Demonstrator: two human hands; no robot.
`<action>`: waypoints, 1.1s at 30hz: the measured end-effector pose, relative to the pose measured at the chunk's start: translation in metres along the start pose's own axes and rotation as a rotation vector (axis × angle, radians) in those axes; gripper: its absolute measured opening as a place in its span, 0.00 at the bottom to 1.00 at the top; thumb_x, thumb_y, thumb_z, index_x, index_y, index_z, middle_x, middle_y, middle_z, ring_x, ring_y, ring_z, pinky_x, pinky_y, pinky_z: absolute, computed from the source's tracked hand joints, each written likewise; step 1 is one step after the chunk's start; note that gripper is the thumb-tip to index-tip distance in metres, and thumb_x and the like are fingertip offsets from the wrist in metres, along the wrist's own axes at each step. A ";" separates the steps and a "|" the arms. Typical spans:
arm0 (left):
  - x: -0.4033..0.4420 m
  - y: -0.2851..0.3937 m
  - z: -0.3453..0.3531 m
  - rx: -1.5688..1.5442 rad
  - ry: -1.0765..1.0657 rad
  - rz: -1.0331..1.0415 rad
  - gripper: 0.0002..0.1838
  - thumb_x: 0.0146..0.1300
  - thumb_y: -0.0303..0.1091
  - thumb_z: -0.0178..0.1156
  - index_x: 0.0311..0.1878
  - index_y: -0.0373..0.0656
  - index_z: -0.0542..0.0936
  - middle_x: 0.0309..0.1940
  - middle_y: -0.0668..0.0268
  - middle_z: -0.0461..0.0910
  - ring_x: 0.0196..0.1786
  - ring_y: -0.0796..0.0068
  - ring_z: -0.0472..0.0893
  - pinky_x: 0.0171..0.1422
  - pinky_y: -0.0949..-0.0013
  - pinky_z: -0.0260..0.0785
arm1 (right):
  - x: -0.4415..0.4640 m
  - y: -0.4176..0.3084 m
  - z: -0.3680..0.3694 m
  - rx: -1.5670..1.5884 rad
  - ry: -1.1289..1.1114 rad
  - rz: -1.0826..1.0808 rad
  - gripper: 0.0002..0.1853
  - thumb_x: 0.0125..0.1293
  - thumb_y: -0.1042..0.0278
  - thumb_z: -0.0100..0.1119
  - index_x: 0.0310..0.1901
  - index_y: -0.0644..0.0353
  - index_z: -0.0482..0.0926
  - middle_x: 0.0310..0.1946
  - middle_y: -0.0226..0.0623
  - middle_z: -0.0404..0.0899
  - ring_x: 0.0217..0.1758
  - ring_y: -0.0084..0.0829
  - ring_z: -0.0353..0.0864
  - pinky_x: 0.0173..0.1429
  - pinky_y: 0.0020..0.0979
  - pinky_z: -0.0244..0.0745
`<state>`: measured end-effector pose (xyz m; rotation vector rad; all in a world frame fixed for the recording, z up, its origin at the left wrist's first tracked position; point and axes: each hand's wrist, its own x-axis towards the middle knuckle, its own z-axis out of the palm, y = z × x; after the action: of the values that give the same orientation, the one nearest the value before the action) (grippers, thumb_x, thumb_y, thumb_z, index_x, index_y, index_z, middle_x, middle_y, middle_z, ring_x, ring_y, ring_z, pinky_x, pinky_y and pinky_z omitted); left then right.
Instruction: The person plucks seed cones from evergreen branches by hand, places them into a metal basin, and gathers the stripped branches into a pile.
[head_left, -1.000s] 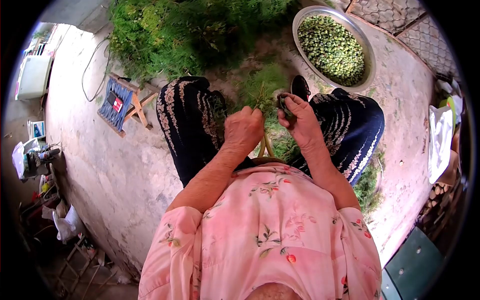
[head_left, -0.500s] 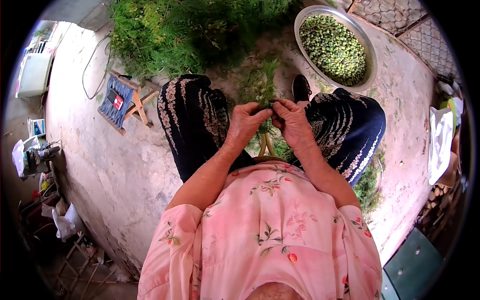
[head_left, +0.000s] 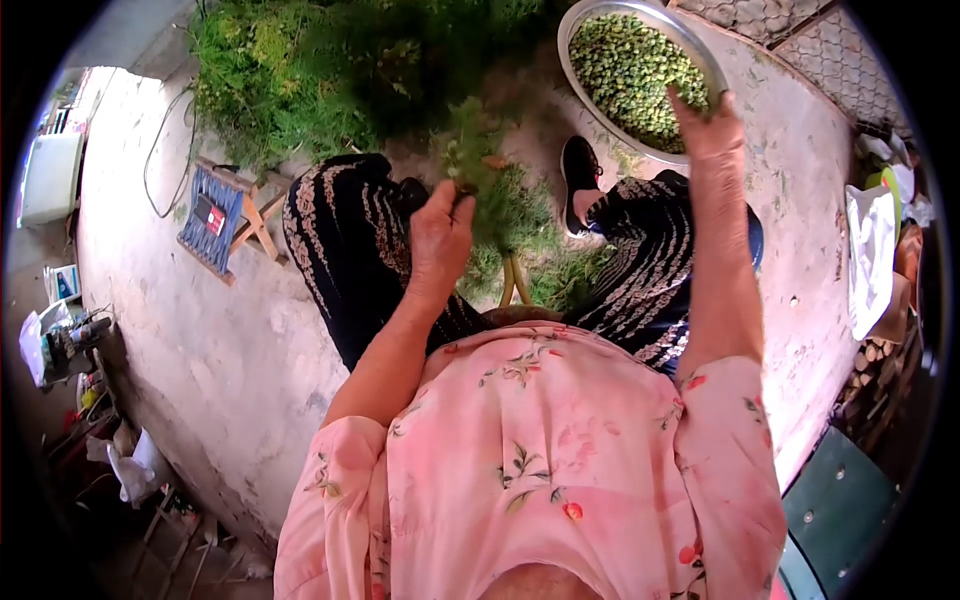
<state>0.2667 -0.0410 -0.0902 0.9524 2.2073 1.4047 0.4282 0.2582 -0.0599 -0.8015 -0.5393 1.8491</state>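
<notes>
My left hand (head_left: 440,240) is closed around the stem of a feathery green conifer sprig (head_left: 468,150) above my left knee. The sprig points away from me and its edges are blurred. My right hand (head_left: 710,135) reaches over the near right rim of a metal basin (head_left: 572,75). Its thumb and fingers are apart, and nothing can be made out held in them. Small green cones or seed pods (head_left: 635,75) fill much of the basin.
A big heap of green branches (head_left: 290,80) lies ahead. To the left stands a small folding stool (head_left: 212,225) bearing a red and black packet (head_left: 213,218). Loose greenery (head_left: 570,275) is scattered between my feet. White bags (head_left: 872,265) are at the right.
My hands have moved apart. The right one went from the sprig, forward and right, to the basin. The left one shifted left and slightly toward me, keeping the sprig.
</notes>
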 end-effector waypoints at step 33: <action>-0.013 0.021 0.005 0.634 -0.107 0.431 0.05 0.48 0.30 0.55 0.31 0.47 0.73 0.20 0.66 0.67 0.23 0.64 0.73 0.25 0.64 0.64 | -0.159 0.109 0.019 -1.157 -0.704 -0.198 0.10 0.52 0.67 0.62 0.32 0.65 0.78 0.23 0.35 0.71 0.27 0.26 0.69 0.32 0.25 0.64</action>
<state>0.2864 -0.0415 -0.0742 1.7522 2.5058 0.7503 0.3902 0.0687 -0.0758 -0.7140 -2.1579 1.4896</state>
